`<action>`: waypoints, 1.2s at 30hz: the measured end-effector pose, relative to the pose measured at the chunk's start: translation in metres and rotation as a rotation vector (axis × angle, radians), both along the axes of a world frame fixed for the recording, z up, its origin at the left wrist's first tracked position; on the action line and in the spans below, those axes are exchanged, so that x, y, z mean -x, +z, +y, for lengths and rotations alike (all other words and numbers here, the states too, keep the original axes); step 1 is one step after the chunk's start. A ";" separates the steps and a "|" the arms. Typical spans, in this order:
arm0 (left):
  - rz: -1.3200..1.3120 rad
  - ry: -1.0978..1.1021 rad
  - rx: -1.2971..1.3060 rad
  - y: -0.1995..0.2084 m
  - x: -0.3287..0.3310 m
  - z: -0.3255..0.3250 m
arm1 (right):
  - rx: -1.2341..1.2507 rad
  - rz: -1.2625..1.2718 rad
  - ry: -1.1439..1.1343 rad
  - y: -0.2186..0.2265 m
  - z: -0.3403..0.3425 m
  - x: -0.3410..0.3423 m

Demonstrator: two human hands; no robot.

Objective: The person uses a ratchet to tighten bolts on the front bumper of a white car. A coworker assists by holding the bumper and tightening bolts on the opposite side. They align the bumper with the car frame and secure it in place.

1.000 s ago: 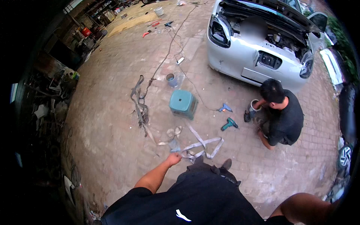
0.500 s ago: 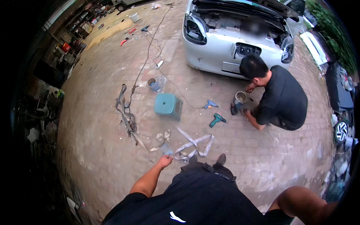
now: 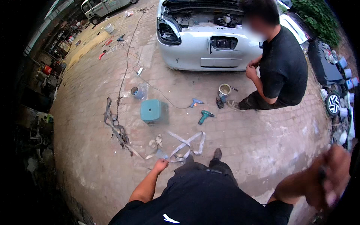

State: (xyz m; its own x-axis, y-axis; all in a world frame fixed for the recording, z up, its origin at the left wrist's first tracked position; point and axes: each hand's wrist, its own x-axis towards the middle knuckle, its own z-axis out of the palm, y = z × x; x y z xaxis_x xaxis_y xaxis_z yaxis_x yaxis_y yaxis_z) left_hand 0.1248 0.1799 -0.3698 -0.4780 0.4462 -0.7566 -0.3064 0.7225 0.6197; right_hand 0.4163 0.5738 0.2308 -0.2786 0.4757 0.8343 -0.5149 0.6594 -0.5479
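Note:
My left hand [image 3: 161,165] hangs low in front of me, its fingers closed on a small translucent bluish piece [image 3: 161,154], thin like plastic film. Just past it on the paving lies a loosely looped pale strap [image 3: 183,141]. At the right edge my right hand [image 3: 330,178] is raised close to the camera and smeared by motion. Its fingers look bent, but whether it holds anything is unclear. A teal stool [image 3: 154,111] stands ahead of my left hand. A green cordless drill [image 3: 205,116] and a blue glue gun [image 3: 196,102] lie to its right.
Ahead stands a white car [image 3: 204,52] with its bonnet up. A co-worker [image 3: 283,67] in dark clothes stands at right, hands together, beside a round pot [image 3: 224,89]. Cables and a dark strap [image 3: 108,116] cross the paving at left. A wheel [image 3: 333,104] lies far right.
The co-worker has risen from a crouch beside the pot. My right hand has come up into view at the right edge. My view has shifted, while my left hand keeps its bluish piece.

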 end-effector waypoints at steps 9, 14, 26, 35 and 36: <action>-0.010 0.175 0.003 0.002 0.014 -0.050 | 0.736 -1.085 -0.220 -0.260 -0.001 0.031; -0.033 0.174 0.116 -0.014 0.020 -0.085 | 0.805 -1.317 -0.239 -0.376 -0.047 -0.007; -0.005 0.223 0.109 0.008 0.054 -0.017 | 1.048 -1.174 -0.068 -0.451 -0.017 0.022; 0.077 0.136 0.224 0.072 0.021 0.119 | 1.189 -0.995 0.016 -0.484 0.147 0.054; 0.112 0.058 0.253 0.080 0.010 0.142 | 1.220 -0.941 0.035 -0.481 0.167 0.053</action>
